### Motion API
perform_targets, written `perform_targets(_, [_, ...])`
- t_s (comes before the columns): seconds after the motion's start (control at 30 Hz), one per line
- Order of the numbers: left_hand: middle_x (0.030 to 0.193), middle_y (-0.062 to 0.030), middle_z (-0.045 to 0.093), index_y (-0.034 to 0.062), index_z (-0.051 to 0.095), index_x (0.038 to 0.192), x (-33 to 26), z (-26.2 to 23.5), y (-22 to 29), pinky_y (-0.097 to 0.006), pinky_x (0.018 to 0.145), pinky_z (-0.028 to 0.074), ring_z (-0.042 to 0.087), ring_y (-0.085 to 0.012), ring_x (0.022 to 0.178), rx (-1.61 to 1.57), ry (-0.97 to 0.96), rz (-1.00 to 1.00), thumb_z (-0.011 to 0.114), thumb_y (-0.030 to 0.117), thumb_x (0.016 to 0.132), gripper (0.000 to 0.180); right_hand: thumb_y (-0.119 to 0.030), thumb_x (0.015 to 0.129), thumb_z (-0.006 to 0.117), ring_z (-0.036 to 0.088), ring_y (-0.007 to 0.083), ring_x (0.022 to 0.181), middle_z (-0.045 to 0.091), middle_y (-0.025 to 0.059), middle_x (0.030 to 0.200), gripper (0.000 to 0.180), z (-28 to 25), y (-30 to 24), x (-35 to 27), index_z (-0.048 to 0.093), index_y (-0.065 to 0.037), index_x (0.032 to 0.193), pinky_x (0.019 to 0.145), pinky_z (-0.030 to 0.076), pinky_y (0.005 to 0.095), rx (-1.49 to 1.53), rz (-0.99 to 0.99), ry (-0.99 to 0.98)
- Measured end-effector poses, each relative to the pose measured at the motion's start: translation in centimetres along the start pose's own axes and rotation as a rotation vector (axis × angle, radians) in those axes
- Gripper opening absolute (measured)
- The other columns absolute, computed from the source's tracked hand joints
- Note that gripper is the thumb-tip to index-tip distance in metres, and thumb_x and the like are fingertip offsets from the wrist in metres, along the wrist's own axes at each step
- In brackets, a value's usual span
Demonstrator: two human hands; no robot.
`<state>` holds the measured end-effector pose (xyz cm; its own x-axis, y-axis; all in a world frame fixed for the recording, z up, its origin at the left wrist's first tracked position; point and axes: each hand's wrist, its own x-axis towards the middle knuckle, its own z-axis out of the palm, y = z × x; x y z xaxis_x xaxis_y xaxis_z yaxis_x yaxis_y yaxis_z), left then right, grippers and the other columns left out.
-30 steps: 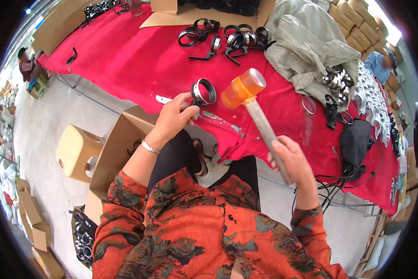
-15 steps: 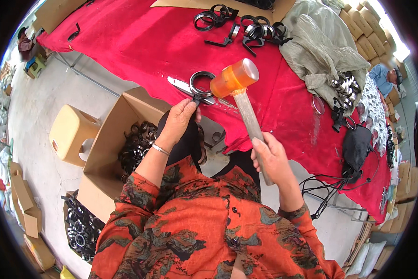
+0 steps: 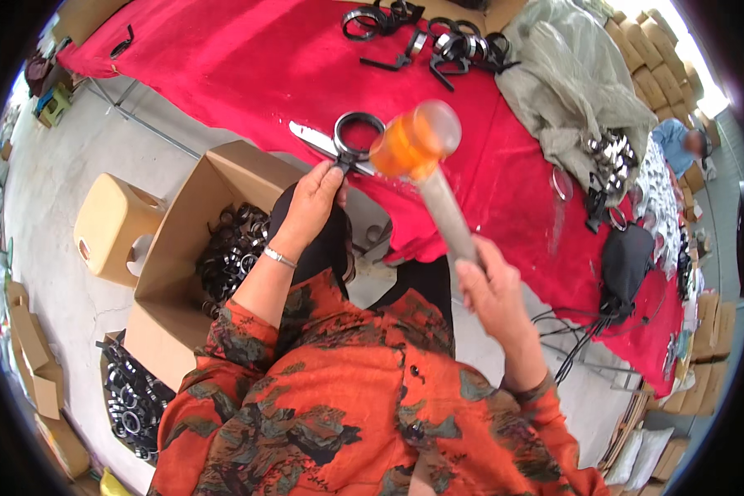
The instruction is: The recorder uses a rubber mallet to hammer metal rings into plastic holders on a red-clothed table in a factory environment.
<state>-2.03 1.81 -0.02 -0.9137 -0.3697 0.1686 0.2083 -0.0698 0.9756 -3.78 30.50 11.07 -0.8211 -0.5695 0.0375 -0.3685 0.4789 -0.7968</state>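
Note:
Closed round the short stem of a black ring-shaped clamp (image 3: 351, 155), my left hand (image 3: 314, 205) holds it at the near edge of the red-covered table, ring pointing away from me. My right hand (image 3: 496, 291) is wrapped round the wooden handle of a mallet (image 3: 415, 142) with a translucent orange head. The mallet head, blurred by motion, hangs just right of the ring; whether the two touch, I cannot tell. Beneath the ring, a flat silvery metal strip (image 3: 307, 135) lies on the cloth.
Similar black clamps (image 3: 461, 48) lie at the table's far side, near a grey-green sack (image 3: 574, 78). A black bag (image 3: 624, 269) with cords is at right. A cardboard box (image 3: 167, 302) of clamps and a beige stool (image 3: 111, 223) stand left. A person (image 3: 678, 147) sits far right.
My right hand has shifted slightly, and the mallet is now blurred with its handle tilted more toward me. My left hand still grips the clamp. The whole view has shifted slightly.

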Motion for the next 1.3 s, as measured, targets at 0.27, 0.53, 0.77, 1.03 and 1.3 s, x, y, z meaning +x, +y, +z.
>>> perform_targets(0.27, [0.074, -0.0020, 0.052, 0.0029, 0.054, 0.088, -1.2, 0.4, 0.3, -0.026, 0.068, 0.043, 0.051, -0.0109, 0.071, -0.014, 0.000, -0.040, 0.046, 0.026, 0.100, 0.027, -0.019, 0.092, 0.060, 0.059, 0.0225, 0.057, 0.059, 0.0141, 0.073, 0.041, -0.1, -4.2, 3.8, 0.047, 0.004, 0.122, 0.054, 0.046, 0.0334, 0.039, -0.197, 0.248])
perform_targets(0.53, [0.070, -0.0019, 0.053, 0.0023, 0.052, 0.084, -1.9, 0.9, 0.4, -0.026, 0.062, 0.044, 0.051, -0.0104, 0.065, 0.037, 0.055, 0.000, 0.048, 0.029, 0.099, 0.031, -0.028, 0.093, 0.059, 0.058, 0.0185, 0.053, 0.058, 0.0120, 0.065, 0.036, -0.6, -3.9, 8.2, 0.055, 0.002, 0.113, 0.050, 0.045, 0.0333, 0.053, -0.032, 0.120])
perform_targets(0.77, [0.070, -0.0024, 0.053, 0.0020, 0.053, 0.085, -1.5, 1.3, 0.5, -0.026, 0.064, 0.043, 0.051, -0.0110, 0.066, 0.085, 0.054, 0.010, 0.047, 0.027, 0.099, 0.030, -0.027, 0.092, 0.058, 0.061, 0.0464, 0.081, 0.060, 0.0289, 0.080, 0.035, 2.6, -1.6, 9.2, 0.051, -0.001, 0.115, 0.065, 0.048, 0.0464, -0.283, -0.017, 0.036])
perform_targets(1.03, [0.071, -0.0015, 0.053, 0.0026, 0.053, 0.086, -1.9, 0.7, 0.7, -0.026, 0.066, 0.043, 0.051, -0.0109, 0.067, 0.104, 0.075, -0.053, 0.046, 0.027, 0.100, 0.029, -0.027, 0.091, 0.061, 0.065, 0.0329, 0.070, 0.060, 0.0235, 0.076, 0.041, 0.4, -6.5, 10.0, 0.052, 0.004, 0.117, 0.064, 0.049, 0.0396, -0.028, -0.163, 0.097])
perform_targets(1.3, [0.067, -0.0030, 0.053, 0.0023, 0.052, 0.083, -1.7, 0.9, 0.8, -0.027, 0.060, 0.043, 0.052, -0.0118, 0.063, 0.129, 0.078, 0.008, 0.048, 0.028, 0.099, 0.031, -0.027, 0.088, 0.062, 0.062, 0.0435, 0.081, 0.061, 0.0286, 0.086, 0.040, 1.3, -6.4, 10.6, 0.051, 0.000, 0.116, 0.066, 0.047, 0.0462, -0.213, -0.241, -0.089])
